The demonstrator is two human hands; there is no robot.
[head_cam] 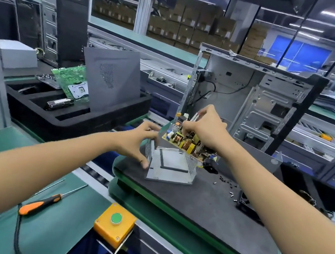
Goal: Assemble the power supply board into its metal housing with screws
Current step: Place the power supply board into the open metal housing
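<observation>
While the power supply board (pixel 188 140) sat tilted above the open metal housing (pixel 169 167), we had it pinched from above in the right hand (pixel 205 127), fingers curled narrow around its upper edge. Far end of the board was raised, near end dipped toward the housing's mouth; not seated. A black socket on wires (pixel 209 164) hung off the board's right end, just beside the housing's perforated right wall.

Left hand (pixel 137 141) gripped the housing's left wall, thumb low at the front corner, fingers spread wide over the top edge. Housing rested on the dark mat of the green-edged pallet (pixel 204 205), a black L-shaped strip on its floor.

Loose screws (pixel 229 186) lay scattered on the mat to the right, apart from the housing. Behind stood an open computer case (pixel 256 102).

On the green bench at near left: orange-and-black screwdriver (pixel 41 204), untouched, and a yellow box with a green button (pixel 115 221). Further left, a black foam tray (pixel 70 114) held a green motherboard (pixel 72 82) and a grey side panel (pixel 110 81).
</observation>
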